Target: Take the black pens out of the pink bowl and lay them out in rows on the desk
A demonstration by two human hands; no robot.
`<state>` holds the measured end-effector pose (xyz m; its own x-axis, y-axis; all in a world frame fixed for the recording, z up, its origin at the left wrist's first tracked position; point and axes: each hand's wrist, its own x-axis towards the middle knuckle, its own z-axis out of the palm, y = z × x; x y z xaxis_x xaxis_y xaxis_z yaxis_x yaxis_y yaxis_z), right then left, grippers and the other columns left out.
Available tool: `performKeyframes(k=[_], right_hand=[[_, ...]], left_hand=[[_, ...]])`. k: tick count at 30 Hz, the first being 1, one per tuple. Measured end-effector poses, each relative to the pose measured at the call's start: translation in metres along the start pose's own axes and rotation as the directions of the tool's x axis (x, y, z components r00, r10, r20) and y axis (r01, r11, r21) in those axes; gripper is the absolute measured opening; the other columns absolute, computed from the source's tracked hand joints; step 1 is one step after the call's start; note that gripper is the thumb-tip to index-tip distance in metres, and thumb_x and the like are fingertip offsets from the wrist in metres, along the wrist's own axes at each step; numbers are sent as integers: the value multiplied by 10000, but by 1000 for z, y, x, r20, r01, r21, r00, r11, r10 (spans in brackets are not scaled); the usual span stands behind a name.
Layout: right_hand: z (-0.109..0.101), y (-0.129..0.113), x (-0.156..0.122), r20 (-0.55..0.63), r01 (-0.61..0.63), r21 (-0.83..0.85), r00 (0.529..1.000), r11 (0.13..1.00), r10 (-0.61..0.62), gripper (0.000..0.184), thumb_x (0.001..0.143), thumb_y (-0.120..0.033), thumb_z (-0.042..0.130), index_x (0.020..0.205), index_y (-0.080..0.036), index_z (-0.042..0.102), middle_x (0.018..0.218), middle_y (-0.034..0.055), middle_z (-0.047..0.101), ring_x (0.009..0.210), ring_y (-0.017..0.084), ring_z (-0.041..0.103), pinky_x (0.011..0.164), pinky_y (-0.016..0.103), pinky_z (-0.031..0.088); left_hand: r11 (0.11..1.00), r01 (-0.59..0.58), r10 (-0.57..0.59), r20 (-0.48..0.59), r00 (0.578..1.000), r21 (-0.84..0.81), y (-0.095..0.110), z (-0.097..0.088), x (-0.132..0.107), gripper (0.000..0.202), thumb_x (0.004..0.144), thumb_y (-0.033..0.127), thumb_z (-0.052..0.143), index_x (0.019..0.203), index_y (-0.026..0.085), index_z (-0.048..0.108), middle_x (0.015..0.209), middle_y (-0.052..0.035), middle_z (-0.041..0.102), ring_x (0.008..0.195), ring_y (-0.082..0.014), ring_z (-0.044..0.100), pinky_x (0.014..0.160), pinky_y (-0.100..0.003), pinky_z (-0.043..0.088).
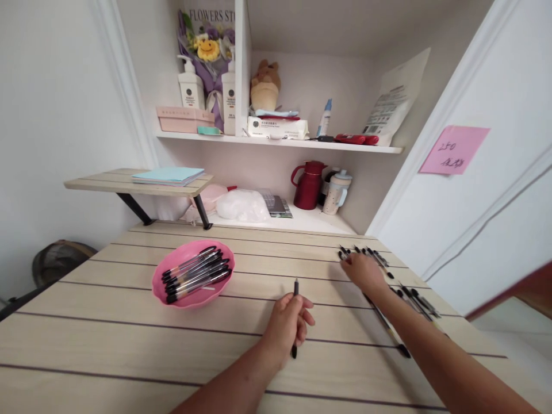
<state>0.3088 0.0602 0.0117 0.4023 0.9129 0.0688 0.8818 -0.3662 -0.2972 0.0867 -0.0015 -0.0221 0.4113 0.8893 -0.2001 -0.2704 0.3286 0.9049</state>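
My left hand (288, 323) is closed around a black pen (296, 287), held upright over the middle of the table with its bare tip pointing up. My right hand (361, 271) reaches to the far right, fingertips pinched together at a group of small black pen caps (344, 251); whatever is between them is hidden. More pens and black parts (379, 261) lie just beyond that hand. Below the right forearm rests a long pen (388, 330), partly covered by the arm. Several dark pen pieces (416, 302) lie to the right of the forearm.
A pink bowl (160, 287) full of capped pens (198, 273) stands at the left. Behind it, a small raised shelf (99, 179) carries blue notebooks (168, 175). A red jug (308, 185) and a tumbler (337, 192) stand at the back under a loaded shelf (276, 141).
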Motion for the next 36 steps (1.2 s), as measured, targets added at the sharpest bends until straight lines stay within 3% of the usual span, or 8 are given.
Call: performKeyframes(k=[3,5,8,11,16,19,25,36], right_hand=[[8,-26,-47,168,96,175,978,980,-125,320,767,-403,411,658,-167,599,619,43,635,509,117,552,476,207,375],[18,-41,-82,332,96,514,894,852,-301,359,778,-442,380,660,-159,567,550,17,593,443,103,493,432,207,343],[29,-59,-122,208,187,669,882,719,-422,167,699,-309,507,614,-166,528,538,-20,552,496,95,466,475,198,333],[32,-66,-133,74,296,635,896,714,-437,132,695,-228,479,580,-172,513,558,-24,550,534,100,466,508,201,329],[18,-48,-86,3,327,307,939,894,-344,222,765,-284,431,647,-170,581,629,22,612,595,133,538,555,221,359],[8,-24,-42,-47,161,-33,986,986,-162,214,777,-264,445,715,-154,617,743,90,651,738,175,589,627,236,377],[9,9,-2,-71,45,-158,996,986,-57,182,765,-177,469,806,-103,630,875,182,643,844,238,603,672,281,402],[10,10,-3,-78,47,-185,995,982,-63,175,785,-235,478,809,-121,609,900,171,635,854,239,585,663,287,385]], left_hand=[[968,-111,107,-31,994,-226,1,-1,3,336,739,473,502,807,144,523,703,-35,584,533,-86,521,489,-205,376],[925,-168,158,-57,986,-340,3,-1,4,328,726,456,544,824,143,536,824,-74,606,758,-148,579,685,-263,430],[889,-151,144,-50,988,-432,6,-1,4,336,709,458,573,850,154,549,953,-106,605,919,-202,560,832,-326,397],[891,-96,105,-5,994,-444,8,-1,1,385,715,472,565,960,176,544,1045,-118,586,983,-214,539,867,-345,379],[938,-35,51,38,998,-345,7,-5,-1,540,729,512,529,1170,212,451,1184,-127,516,1065,-224,501,868,-349,380],[956,-31,46,43,998,-291,6,-6,0,544,737,524,509,1140,159,490,1172,-156,519,1069,-233,495,872,-356,379],[959,-29,35,17,999,-282,5,-6,3,502,706,521,550,1012,124,575,1040,-153,575,986,-229,528,834,-364,407],[966,-29,37,28,999,-257,6,-6,3,457,707,492,564,960,113,588,986,-148,588,910,-210,548,811,-359,418]])
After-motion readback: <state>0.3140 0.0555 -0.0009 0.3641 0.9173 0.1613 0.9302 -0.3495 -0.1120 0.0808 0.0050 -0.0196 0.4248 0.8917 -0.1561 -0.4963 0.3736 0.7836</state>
